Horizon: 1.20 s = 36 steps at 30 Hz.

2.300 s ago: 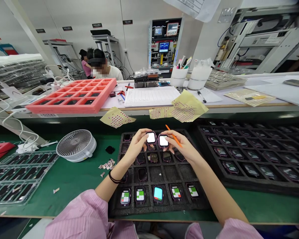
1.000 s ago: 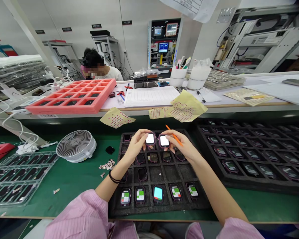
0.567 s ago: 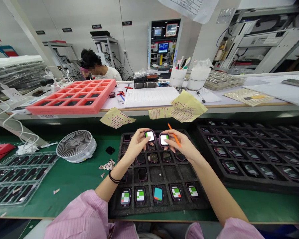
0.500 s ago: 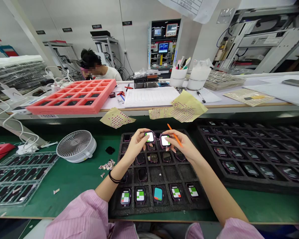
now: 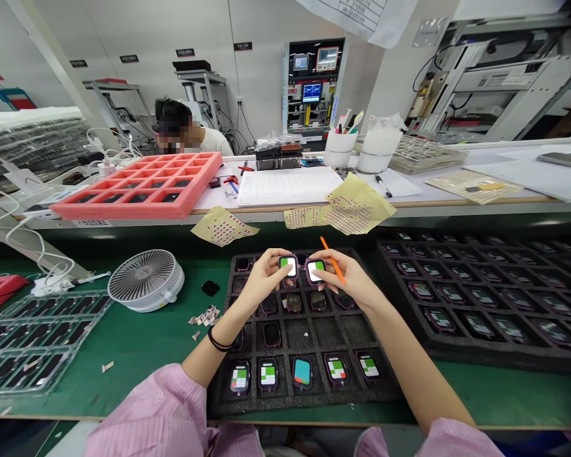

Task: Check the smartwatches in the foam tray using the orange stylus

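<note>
Above the far part of a black foam tray, my left hand grips a lit smartwatch, its thumb lying on the screen. Beside it my right hand holds a second smartwatch, thumb also across the lit display. An orange pen-like stick is tucked between the right hand's fingers, pointing up and away. In the tray's near row sit several watches with lit screens, among them one with a teal display. Watches with dark screens fill some of the pockets behind.
A larger black tray of watches lies to the right. Left are a white fan, paper scraps and a clear tray of dark parts. Along the shelf stand a pink foam tray and yellow sticker sheets. A co-worker sits beyond.
The left hand's watch has shifted slightly right and down, nearer the other one, and its thumb has moved on the screen. The right hand stays nearly in place.
</note>
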Tool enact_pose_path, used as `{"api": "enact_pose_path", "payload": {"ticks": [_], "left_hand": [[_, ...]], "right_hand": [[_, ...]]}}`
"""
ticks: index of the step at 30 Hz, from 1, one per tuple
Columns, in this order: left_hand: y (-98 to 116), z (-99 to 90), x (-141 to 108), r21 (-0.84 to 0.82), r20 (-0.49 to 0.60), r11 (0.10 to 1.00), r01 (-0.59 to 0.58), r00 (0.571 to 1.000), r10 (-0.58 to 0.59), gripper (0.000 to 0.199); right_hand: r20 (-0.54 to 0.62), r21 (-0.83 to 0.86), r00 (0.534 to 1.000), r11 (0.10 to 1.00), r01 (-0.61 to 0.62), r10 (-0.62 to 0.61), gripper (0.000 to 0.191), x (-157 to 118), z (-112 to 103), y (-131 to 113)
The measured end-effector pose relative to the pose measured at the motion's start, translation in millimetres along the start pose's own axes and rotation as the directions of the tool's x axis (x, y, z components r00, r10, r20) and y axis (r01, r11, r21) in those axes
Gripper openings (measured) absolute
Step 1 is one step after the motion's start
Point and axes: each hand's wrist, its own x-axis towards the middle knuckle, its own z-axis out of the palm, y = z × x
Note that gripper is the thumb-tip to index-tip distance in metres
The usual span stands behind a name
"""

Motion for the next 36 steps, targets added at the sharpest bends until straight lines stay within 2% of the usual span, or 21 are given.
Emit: {"api": "enact_pose_path", "payload": {"ticks": [6,9,16,23,28,31,36], "left_hand": [[-0.4,-0.9,-0.3,0.02,0.044,1.0,-0.023,0.999,0.022,0.047],[0.1,-0.3,0.1,-0.001,0.017,1.0,-0.011,1.0,0.011,0.047],[6.2,2.3,-1.6,-0.034,-0.091,0.996,0.078,0.993,-0.081,0.037],[7.1,2.1,-2.5,-0.004,-0.123,0.992,0.123,0.985,-0.123,0.034],[8.1,2.7,-2.7,-0.033,-0.119,0.991,0.126,0.984,-0.129,0.034],[7.0,1.6,-2.2,-0.041,-0.114,0.994,0.104,0.988,-0.108,0.032],[3.5,-1.3,0.1,-0.037,-0.085,0.996,0.087,0.992,-0.09,0.033]], "right_hand": [[0.044,-0.01,0.999,1.0,0.008,-0.007,0.043,1.4,-1.3,2.3],[0.023,-0.006,1.0,1.0,-0.003,0.003,0.041,1.1,0.3,0.6],[-0.107,0.026,0.994,0.999,-0.034,0.037,0.034,0.0,4.3,-2.0],[-0.124,0.041,0.99,0.998,-0.057,0.062,0.034,-0.7,5.8,-3.9],[-0.046,0.039,0.999,0.999,-0.017,0.019,0.033,0.1,4.1,-3.6],[0.02,0.041,1.0,0.999,-0.006,0.005,0.037,0.8,1.4,-0.5],[0.058,0.061,0.998,0.998,0.023,-0.027,0.045,1.2,-2.7,2.3]]}}
